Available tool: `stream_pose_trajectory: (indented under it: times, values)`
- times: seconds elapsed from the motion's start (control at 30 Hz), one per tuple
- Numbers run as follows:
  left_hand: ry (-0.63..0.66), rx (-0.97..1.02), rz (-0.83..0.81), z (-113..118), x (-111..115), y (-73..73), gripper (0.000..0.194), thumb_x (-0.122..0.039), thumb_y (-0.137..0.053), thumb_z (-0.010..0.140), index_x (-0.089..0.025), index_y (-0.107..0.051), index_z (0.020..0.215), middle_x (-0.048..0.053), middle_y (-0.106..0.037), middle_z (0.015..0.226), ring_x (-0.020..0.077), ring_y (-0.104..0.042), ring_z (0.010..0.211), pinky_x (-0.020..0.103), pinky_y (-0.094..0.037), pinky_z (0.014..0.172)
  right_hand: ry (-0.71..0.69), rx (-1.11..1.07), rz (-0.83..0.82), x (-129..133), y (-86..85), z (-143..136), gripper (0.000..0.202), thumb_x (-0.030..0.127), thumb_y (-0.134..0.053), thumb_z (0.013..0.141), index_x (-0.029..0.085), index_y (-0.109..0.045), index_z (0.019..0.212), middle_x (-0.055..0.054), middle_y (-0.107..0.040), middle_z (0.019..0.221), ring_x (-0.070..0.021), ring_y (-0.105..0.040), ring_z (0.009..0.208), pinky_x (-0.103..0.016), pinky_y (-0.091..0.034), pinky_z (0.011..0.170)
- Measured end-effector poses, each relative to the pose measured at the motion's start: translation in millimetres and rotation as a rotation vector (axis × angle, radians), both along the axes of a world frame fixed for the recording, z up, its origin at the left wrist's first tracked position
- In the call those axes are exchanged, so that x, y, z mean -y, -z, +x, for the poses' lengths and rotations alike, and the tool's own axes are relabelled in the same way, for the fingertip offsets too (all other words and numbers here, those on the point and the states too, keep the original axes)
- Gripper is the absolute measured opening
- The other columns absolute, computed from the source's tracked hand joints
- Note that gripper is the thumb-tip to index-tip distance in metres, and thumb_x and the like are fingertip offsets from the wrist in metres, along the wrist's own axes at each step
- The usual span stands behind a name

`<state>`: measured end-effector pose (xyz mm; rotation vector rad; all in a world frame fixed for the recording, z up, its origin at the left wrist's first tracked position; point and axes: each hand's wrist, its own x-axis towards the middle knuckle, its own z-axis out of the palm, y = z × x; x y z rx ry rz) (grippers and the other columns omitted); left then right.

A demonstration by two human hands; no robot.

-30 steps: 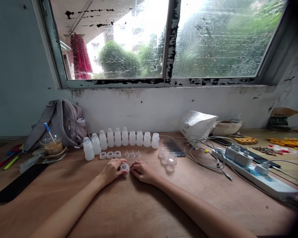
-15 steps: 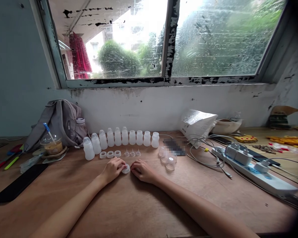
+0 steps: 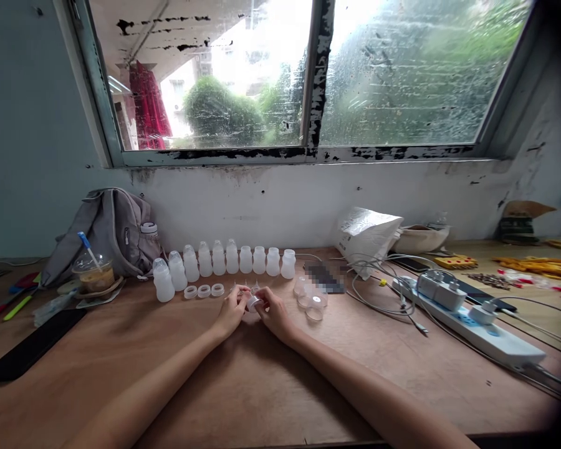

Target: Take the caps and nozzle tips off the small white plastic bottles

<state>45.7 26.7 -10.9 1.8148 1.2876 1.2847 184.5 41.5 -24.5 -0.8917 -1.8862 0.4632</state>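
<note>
Left hand (image 3: 232,312) and right hand (image 3: 275,315), fingers curled, together pinching a ring (image 3: 252,304), apparently white, bottles (image 3: 218,258) beyond them.

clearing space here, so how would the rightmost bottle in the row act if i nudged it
The rightmost bottle looks like translucent plastic, so it is probably light yet fairly stiff. It stands upright, taller than wide, so a push near its top might tip it. With its rounded sides, it could roll on the flat tabletop once down.
</note>
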Motion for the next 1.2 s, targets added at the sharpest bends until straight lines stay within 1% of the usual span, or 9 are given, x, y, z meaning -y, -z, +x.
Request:
stream_pose_trajectory:
  times: [0.07,0.1,0.2,0.3,0.43,0.63,0.8,1.0,1.2]
  values:
    - [-0.078,0.01,0.051,9,1,0.4,0.027,-0.039,-0.036,0.083,-0.018,-0.05,0.092,0.002,-0.061,0.073,0.0134,-0.058,0.062,0.025,-0.046,0.058,0.052,-0.044,-0.033,-3,-1.1,2,0.005,0.018,-0.045,0.071,0.02,-0.044,0.076,0.001,-0.052,0.068,-0.0116,-0.048,0.058,-0.021,-0.038,0.053]
    - [-0.09,-0.004,0.091,12,3,1.0,0.027,-0.039,-0.037,0.082,-0.018,-0.05,0.094,0.003,-0.062,0.076,0.0133,-0.058,0.065,0.025,-0.046,0.061,0.07,-0.058,-0.044,-5,-1.4,3,0.004,0.019,-0.045,0.071,0.02,-0.043,0.074,0.002,-0.051,0.065,-0.0114,-0.046,0.056,-0.021,-0.037,0.052]
    - [-0.044,-0.083,0.171,13,10,3.5,0.027,-0.038,-0.045,0.079,-0.02,-0.05,0.098,0.004,-0.061,0.085,0.0134,-0.059,0.07,0.025,-0.047,0.063,0.071,-0.08,-0.07,-7,-1.3,5,0.004,0.02,-0.046,0.07,0.02,-0.042,0.071,0.004,-0.046,0.06,-0.0108,-0.043,0.054,-0.021,-0.034,0.05]
    - [-0.013,-0.157,0.177,6,10,5.8,0.026,-0.034,-0.047,0.078,-0.02,-0.051,0.099,0.004,-0.061,0.087,0.0129,-0.058,0.067,0.024,-0.047,0.059,0.01,-0.092,-0.098,-7,-0.8,5,0.004,0.021,-0.046,0.072,0.02,-0.043,0.072,0.005,-0.044,0.058,-0.0102,-0.041,0.052,-0.02,-0.032,0.048]
    - [0.051,-0.185,0.165,-1,6,6.4,0.026,-0.027,-0.046,0.078,-0.018,-0.05,0.103,0.005,-0.059,0.094,0.012,-0.057,0.068,0.023,-0.047,0.058,-0.045,-0.111,-0.103,-6,-2.1,4,0.005,0.023,-0.046,0.073,0.019,-0.044,0.074,0.005,-0.043,0.058,-0.0097,-0.04,0.052,-0.02,-0.031,0.048]
    - [0.061,-0.296,0.215,-2,13,1.1,0.023,-0.023,-0.043,0.079,-0.02,-0.048,0.1,0.002,-0.058,0.086,0.0099,-0.055,0.061,0.021,-0.046,0.057,-0.065,-0.109,-0.11,-6,-1.7,3,0.003,0.018,-0.047,0.071,0.019,-0.044,0.071,0.005,-0.042,0.058,-0.0093,-0.039,0.052,-0.019,-0.031,0.048]
    - [0.043,-0.376,0.23,0,16,-1.3,0.02,-0.022,-0.042,0.079,-0.02,-0.047,0.099,0.002,-0.057,0.083,0.0098,-0.054,0.058,0.022,-0.044,0.058,-0.053,-0.122,-0.163,-8,1.0,3,0.007,0.017,-0.047,0.069,0.02,-0.042,0.073,0.006,-0.042,0.057,-0.0098,-0.04,0.053,-0.019,-0.031,0.048]
    - [0.056,-0.427,0.23,-1,17,-4.2,0.021,-0.017,-0.042,0.077,-0.02,-0.047,0.097,0.001,-0.058,0.079,0.0122,-0.055,0.064,0.022,-0.043,0.06,-0.035,-0.102,-0.17,-8,0.9,2,0.008,0.014,-0.046,0.067,0.02,-0.042,0.072,0.006,-0.04,0.056,-0.0092,-0.039,0.052,-0.018,-0.03,0.047]
    - [0.08,-0.447,0.232,0,18,-7.5,0.021,-0.016,-0.041,0.076,-0.021,-0.049,0.095,0.001,-0.06,0.078,0.0129,-0.056,0.064,0.023,-0.044,0.062,-0.028,-0.079,-0.157,-8,2.6,2,0.01,0.012,-0.044,0.065,0.02,-0.043,0.071,0.006,-0.042,0.056,-0.0093,-0.039,0.051,-0.019,-0.03,0.047]
